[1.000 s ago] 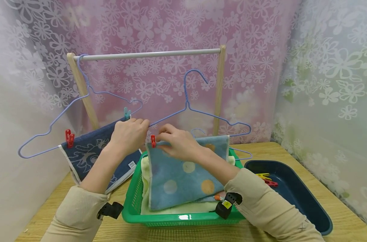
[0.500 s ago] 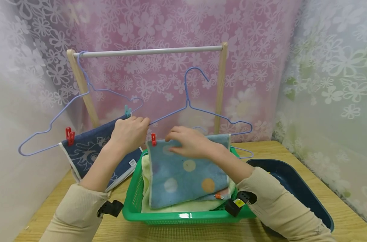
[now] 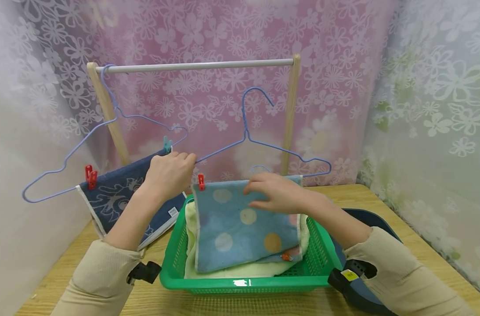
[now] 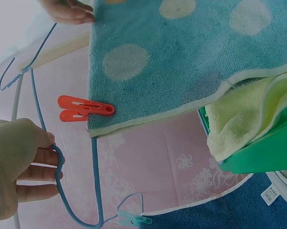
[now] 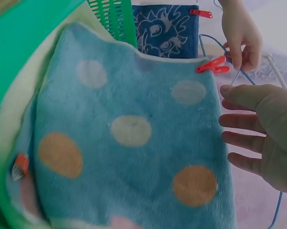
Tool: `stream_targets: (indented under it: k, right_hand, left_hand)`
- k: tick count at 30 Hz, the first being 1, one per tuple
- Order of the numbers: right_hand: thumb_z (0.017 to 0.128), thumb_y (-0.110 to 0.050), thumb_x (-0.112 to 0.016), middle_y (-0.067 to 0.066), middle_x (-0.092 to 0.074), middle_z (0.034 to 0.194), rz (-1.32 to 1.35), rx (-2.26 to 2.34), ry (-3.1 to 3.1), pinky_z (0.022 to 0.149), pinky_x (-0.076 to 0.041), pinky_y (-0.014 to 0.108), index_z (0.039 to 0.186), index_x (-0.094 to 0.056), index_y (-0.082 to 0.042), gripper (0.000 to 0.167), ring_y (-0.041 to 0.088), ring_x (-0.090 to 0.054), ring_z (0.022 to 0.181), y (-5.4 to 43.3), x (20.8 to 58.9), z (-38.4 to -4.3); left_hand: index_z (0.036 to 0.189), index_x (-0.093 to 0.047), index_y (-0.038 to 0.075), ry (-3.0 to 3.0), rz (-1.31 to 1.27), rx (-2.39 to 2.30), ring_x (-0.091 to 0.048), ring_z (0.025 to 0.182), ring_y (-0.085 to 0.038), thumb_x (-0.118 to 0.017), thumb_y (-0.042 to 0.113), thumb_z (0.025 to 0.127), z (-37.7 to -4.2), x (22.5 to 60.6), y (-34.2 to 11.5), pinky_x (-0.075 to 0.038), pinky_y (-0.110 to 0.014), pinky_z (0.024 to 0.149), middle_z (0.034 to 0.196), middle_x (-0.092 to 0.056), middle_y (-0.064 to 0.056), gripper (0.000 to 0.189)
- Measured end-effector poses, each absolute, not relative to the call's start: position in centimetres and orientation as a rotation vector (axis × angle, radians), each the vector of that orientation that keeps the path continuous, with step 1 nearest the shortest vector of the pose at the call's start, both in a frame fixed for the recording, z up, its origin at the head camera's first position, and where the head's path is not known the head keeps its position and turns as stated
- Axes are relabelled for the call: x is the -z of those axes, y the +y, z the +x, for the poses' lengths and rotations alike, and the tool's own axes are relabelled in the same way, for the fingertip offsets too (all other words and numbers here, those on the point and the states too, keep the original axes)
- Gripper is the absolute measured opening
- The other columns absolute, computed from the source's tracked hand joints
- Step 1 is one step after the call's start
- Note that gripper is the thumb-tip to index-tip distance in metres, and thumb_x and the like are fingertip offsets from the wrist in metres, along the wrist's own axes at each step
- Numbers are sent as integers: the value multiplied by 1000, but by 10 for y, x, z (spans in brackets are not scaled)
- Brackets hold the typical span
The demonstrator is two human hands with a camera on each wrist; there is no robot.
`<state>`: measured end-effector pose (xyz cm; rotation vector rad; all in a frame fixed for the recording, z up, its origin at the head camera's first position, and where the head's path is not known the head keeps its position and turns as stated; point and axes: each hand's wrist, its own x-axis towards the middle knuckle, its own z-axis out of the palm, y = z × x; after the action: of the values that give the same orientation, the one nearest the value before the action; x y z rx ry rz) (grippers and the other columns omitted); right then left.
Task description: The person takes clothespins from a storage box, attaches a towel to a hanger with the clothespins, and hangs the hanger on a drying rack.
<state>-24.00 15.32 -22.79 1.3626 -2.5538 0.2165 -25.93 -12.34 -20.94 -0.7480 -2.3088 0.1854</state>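
Note:
My left hand [image 3: 169, 173] grips the left end of a blue wire hanger [image 3: 245, 120], its fingers curled round the wire in the left wrist view. Over the hanger's lower bar hangs a light blue towel [image 3: 233, 232] with white and orange dots. A red clothespin [image 4: 86, 109] clamps the towel's top left corner to the bar. My right hand [image 3: 277, 192] is in front of the towel's upper right part, fingers apart and holding nothing. In the right wrist view its fingertips [image 5: 234, 138] are right at the towel's top edge.
The green basket [image 3: 241, 283] holds a pale yellow towel [image 3: 189, 250] below. At left, a dark blue towel [image 3: 105, 197] hangs from another hanger [image 3: 66, 164] on the rack's rod [image 3: 200, 66], with red and teal clothespins. A dark tray [image 3: 364, 215] stands right, partly behind my right arm.
My right hand has let go near the red clothespin and moved right along the towel's top edge. My left hand keeps its grip on the hanger.

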Motion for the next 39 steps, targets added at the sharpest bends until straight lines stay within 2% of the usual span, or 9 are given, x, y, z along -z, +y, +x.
stream_targets:
  k: [8,14,20,24,33,39]
  right_hand:
    - [84,-17,-68,2,-59,106,1325,-226,-2504,77,-47,32,107,-65,-8,24,18,-56,94,178,237,-234]
    - [79,-7,-72,1,-61,104,1260,-284,-2434,75,-48,34,103,-66,-10,24,19,-58,94,200,239,-230]
    - [78,-4,-72,-2,-61,96,1195,-345,-2405,63,-48,29,98,-67,-9,21,15,-60,78,227,243,-226]
    - [78,-1,-71,-1,-62,90,1181,-380,-2388,59,-47,26,95,-67,-8,19,10,-59,74,244,246,-222]
    - [83,-4,-67,-6,-65,89,1005,-431,-2527,60,-49,24,97,-67,-12,16,7,-60,75,277,250,-212]
    - [85,-9,-65,-5,-64,90,918,-451,-2675,64,-50,28,98,-67,-10,12,13,-61,79,305,257,-216]
  left_hand:
    - [86,-58,4,-2332,-753,-167,-57,64,-22,-57,8,87,-258,211,-122,-38,-31,41,77,-62,-7,4]
    - [87,-59,5,-2337,-757,-163,-57,64,-22,-56,6,87,-257,212,-122,-38,-31,41,78,-64,-7,3]
    - [88,-60,5,-2342,-760,-162,-58,65,-22,-56,8,87,-256,211,-121,-39,-31,42,80,-65,-7,5]
    - [91,-60,5,-2356,-761,-160,-59,67,-23,-57,9,88,-256,211,-121,-42,-33,44,82,-65,-7,6]
    - [83,-57,5,-2323,-758,-185,-55,61,-21,-58,9,87,-257,208,-123,-38,-31,40,75,-62,-5,5]
    - [86,-58,5,-2353,-750,-171,-58,65,-22,-58,10,88,-256,207,-123,-41,-33,42,78,-63,-6,5]
